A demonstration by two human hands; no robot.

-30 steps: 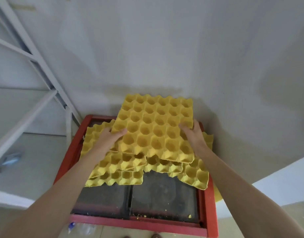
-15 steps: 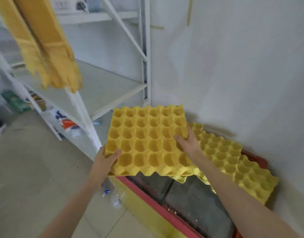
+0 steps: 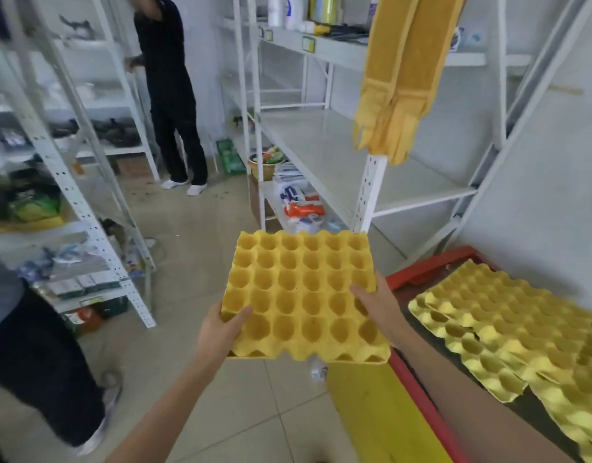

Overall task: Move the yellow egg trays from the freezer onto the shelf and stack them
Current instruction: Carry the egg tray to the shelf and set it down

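Note:
I hold a yellow egg tray (image 3: 301,289) level in front of me, over the tiled floor. My left hand (image 3: 221,332) grips its near left corner, thumb on top. My right hand (image 3: 378,305) grips its right edge. More yellow egg trays (image 3: 508,332) lie overlapping on the red-rimmed freezer (image 3: 431,267) at the lower right. The white shelf (image 3: 328,152) stands ahead and to the right, its middle board bare.
A yellow cloth (image 3: 395,95) hangs from the shelf post. Packets and a bowl sit on the lower shelf board (image 3: 298,198). A person in black (image 3: 171,91) stands at the back left by another rack (image 3: 70,182); another person's leg (image 3: 44,362) is at the near left.
I lifted the top tray off the freezer pile and turned left with it. The view swung from the freezer to the shelves; the freezer now sits at the right.

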